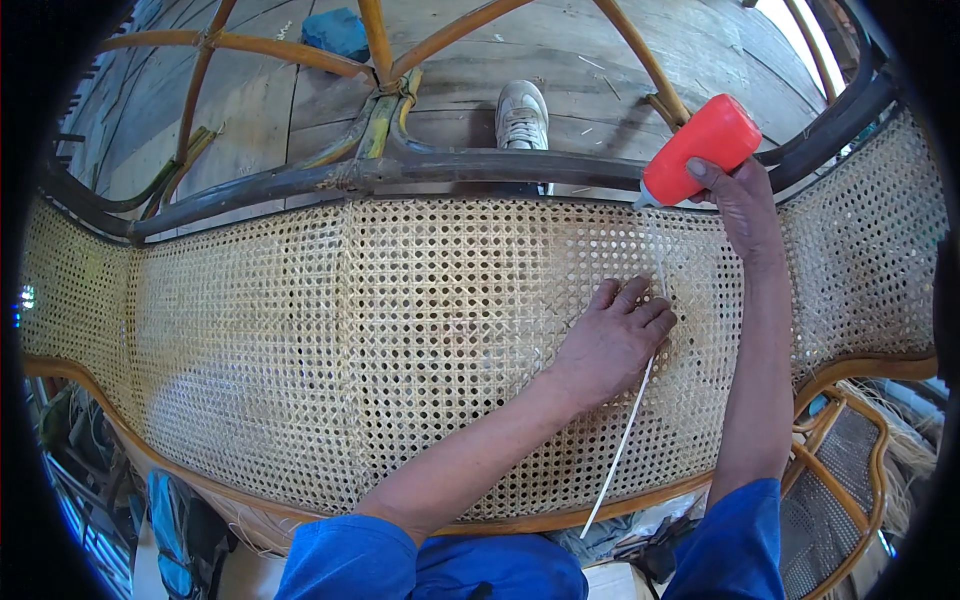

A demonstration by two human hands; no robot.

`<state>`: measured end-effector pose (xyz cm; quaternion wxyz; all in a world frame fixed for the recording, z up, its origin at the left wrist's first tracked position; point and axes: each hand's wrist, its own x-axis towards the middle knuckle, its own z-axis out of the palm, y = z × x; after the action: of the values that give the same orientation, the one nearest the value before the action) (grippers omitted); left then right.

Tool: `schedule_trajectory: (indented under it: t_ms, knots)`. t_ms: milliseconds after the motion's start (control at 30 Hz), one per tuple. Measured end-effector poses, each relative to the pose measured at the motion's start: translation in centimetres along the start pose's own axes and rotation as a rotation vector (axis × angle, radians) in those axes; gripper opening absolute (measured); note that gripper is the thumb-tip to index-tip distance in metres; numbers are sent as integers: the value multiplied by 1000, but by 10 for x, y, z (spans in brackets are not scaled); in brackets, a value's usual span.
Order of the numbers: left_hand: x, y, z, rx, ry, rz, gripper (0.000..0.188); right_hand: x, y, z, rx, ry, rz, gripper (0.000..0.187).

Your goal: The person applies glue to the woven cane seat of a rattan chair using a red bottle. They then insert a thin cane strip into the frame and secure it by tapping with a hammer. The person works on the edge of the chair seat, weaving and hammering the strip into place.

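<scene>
My right hand [740, 200] is wrapped round a red squeeze bottle [705, 150] with a pale nozzle, probably a glue bottle. The bottle is tilted, its tip pointing down at the far edge of a woven cane panel [450, 300], close to the dark rattan rail [520, 165]. My left hand [620, 335] presses down on the panel, right of its middle, with its fingers close together on a thin pale cane strip [622, 450]. From under those fingers the strip runs toward the panel's near edge and hangs past it; its far part continues toward the bottle tip.
A brown rattan rail [560, 520] borders the panel's near side. Bent rattan poles [375, 40] rise beyond the dark rail. On the plank floor are a blue bundle [337, 35] and a grey shoe [521, 115]. A rattan frame with mesh [835, 490] stands at the lower right.
</scene>
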<state>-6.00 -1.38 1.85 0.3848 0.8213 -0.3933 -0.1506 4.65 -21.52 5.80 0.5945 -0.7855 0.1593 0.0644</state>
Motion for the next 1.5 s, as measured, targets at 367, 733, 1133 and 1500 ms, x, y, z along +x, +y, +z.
schedule_trajectory:
  t_ms: [367,733,1133,1500]
  knots:
    - [0,0,-1,-26,1,-5,35,7,0,-2,13,-37,16,42]
    - [1,0,-4,-11,-12,5,37,15,5,-8,44,-48,52,42]
    - [1,0,0,-40,5,-17,33,1,-14,20,-212,-109,-102,48]
    - [0,-2,4,-38,55,-14,34,-32,-7,58,-372,190,-148,46]
